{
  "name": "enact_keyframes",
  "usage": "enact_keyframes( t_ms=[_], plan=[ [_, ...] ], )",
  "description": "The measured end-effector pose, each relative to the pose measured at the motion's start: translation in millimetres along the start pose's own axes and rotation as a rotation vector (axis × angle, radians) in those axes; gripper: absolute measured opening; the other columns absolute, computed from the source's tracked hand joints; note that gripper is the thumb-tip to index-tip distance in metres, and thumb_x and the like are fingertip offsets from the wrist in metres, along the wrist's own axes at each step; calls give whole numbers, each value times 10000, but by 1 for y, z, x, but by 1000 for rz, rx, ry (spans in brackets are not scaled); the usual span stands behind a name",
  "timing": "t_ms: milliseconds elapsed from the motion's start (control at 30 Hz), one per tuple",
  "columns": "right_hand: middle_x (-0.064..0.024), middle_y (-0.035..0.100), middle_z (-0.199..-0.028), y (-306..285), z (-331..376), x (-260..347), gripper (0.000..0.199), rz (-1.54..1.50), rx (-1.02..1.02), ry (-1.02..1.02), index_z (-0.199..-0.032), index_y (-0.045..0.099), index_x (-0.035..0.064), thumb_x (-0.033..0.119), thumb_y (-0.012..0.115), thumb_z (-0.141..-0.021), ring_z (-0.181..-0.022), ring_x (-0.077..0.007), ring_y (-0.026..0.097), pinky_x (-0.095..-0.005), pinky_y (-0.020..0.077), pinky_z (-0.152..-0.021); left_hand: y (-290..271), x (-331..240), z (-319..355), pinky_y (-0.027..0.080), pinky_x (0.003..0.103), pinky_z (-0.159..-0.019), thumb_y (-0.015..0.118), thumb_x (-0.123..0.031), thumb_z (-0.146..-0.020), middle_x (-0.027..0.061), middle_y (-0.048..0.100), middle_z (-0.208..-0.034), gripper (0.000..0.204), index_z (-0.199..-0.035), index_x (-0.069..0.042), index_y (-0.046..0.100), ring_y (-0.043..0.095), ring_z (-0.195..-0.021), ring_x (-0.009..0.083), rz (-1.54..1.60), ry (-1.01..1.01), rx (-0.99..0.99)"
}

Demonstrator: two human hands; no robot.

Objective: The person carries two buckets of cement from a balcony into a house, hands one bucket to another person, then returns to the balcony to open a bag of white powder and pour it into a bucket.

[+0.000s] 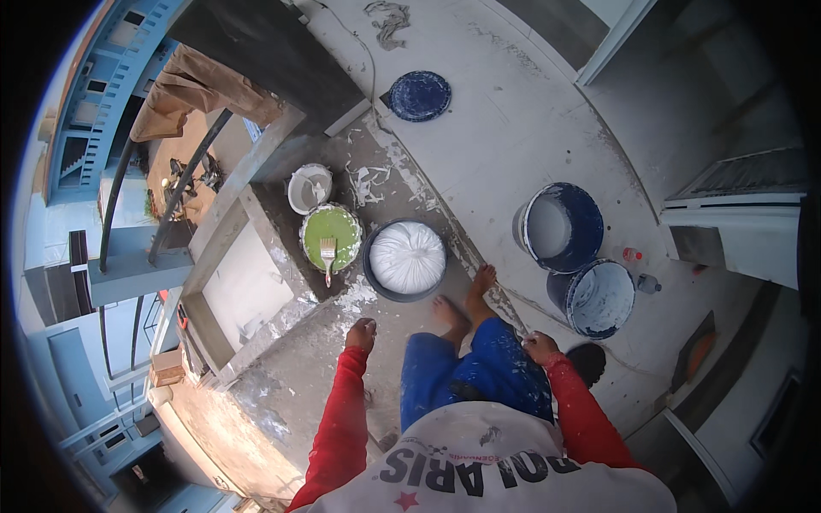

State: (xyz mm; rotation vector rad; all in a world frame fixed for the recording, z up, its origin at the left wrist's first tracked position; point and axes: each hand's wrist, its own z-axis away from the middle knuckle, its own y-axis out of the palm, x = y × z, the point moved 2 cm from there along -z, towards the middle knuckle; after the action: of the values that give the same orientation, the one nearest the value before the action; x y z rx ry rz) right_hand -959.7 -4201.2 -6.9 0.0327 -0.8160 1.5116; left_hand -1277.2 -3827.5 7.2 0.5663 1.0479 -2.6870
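Two red sleeves [340, 419] reach forward, well apart. The left hand [362, 334] hangs over the grey floor [383, 323], its fingers curled; I cannot tell whether its grip is clamped on anything. The right hand [540, 347] is close beside the paint-flecked blue shorts [487, 376], fingers bent — its grip shows too small to tell if it is apart, together or around something.

Ahead of the bare feet [448, 315] stands a dark round tub [407, 297], filled by a white plastic bag [409, 255] gathered at its top. Just left of the tub is a green-topped bucket [323, 224] with a brush [328, 250] lying on it, handle over the rim. A smaller white bucket [298, 190] stands just beyond. Off to the right, two dark blue buckets [587, 224] sit close together — whitish inside. Farther ahead, a dark blue lid [420, 96] lies flat.
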Motion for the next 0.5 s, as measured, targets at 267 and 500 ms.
enact_keyframes(
  t_ms=[267,500],
  plan=[
    [-130,661,-886,72,-81,52,155,-137,19,75,-884,628,75,206,609,-803,-851,-300,636,-382,488,-775,54,-25,-67,495,398,-771,528,-309,-891,164,656,-966,287,-1030,-81,633,626,-904,344,-182,139,229],
    [-113,668,-883,123,-79,48,156,-144,61,216,-921,630,76,190,612,-816,-837,-283,645,-363,494,-758,126,4,-229,490,354,-738,496,-188,-895,171,654,-948,255,-1044,-33,633,644,-839,280,-220,285,128]
  ],
)
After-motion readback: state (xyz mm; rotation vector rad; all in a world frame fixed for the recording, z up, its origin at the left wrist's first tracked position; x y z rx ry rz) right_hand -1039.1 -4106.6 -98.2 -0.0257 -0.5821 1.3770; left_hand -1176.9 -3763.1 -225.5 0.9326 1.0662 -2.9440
